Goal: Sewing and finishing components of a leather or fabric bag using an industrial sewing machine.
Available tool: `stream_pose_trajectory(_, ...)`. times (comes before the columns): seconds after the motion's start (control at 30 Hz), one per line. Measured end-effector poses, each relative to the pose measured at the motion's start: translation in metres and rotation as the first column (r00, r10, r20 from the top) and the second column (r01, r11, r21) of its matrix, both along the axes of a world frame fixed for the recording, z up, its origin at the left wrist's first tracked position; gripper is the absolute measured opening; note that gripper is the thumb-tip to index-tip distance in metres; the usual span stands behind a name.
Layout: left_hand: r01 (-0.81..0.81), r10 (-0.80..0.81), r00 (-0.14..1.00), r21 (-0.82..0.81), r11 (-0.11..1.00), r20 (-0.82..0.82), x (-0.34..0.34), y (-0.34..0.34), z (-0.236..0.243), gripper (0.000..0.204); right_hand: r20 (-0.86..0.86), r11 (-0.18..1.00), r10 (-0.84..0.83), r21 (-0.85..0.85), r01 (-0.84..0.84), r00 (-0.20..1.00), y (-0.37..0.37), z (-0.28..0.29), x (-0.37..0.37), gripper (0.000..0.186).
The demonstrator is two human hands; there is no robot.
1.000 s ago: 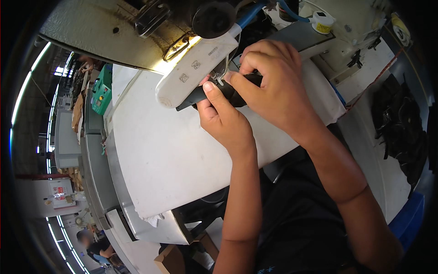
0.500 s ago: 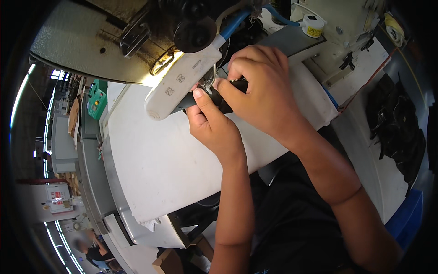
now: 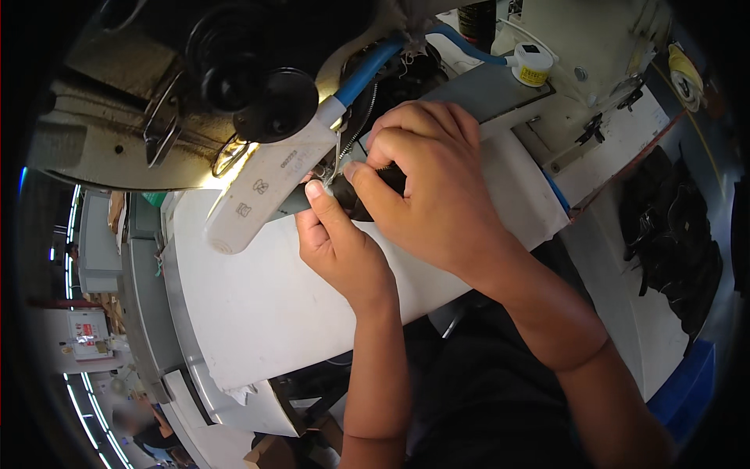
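Observation:
A black fabric piece with a small toothed edge, like a zipper, lies at the needle area of a sewing machine. My left hand is closed on its near left side, thumb on top, close to the metal presser foot. From the right, my right hand pinches the same piece between thumb and curled fingers, which hide much of it. A white oblong lamp on a blue flexible arm partly covers the view of the needle.
The white table top spreads under my wrists. Black fabric pieces lie in a heap at the right. A round white device with a yellow label stands at the back. Far left, a person appears in the background.
The view has shifted, so the lamp and machine head sit lower and further left. Both hands keep hold of the black piece at nearly the same place by the presser foot.

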State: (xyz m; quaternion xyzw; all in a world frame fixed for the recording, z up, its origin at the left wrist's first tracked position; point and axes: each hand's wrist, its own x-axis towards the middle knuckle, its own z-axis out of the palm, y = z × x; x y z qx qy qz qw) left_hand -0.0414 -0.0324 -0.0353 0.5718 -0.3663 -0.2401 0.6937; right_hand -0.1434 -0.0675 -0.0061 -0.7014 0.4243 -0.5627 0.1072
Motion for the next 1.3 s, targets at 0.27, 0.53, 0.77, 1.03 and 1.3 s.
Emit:
stream_pose_trajectory(0.27,-0.012,0.029,0.988,-0.112,0.994,0.153,0.004,-0.007,-0.004,0.039,-0.025,1.000,0.005,-0.020,-0.005,1.000,-0.004,0.002,0.001,0.017)
stream_pose_trajectory(0.53,0.029,-0.032,0.999,-0.073,0.997,-0.039,0.000,0.001,0.001,0.034,-0.058,1.000,0.005,-0.005,-0.006,0.998,-0.004,0.000,0.000,0.014)
stream_pose_trajectory(0.77,0.407,-0.425,0.897,-0.146,0.902,-0.123,0.045,-0.028,0.003,0.033,-0.081,0.973,-0.075,-0.226,0.055,0.994,0.032,-0.017,0.012,0.016)
stream_pose_trajectory(1.03,0.478,-0.502,0.830,-0.155,0.865,-0.243,0.068,-0.038,-0.006,0.035,-0.035,0.986,0.071,-0.152,-0.075,0.997,0.023,-0.038,0.003,0.016)
stream_pose_trajectory(1.3,0.126,-0.123,0.991,-0.047,0.991,0.055,0.016,0.016,0.012,0.039,0.192,0.958,0.240,0.112,-0.264,0.952,0.032,-0.029,0.009,0.015)
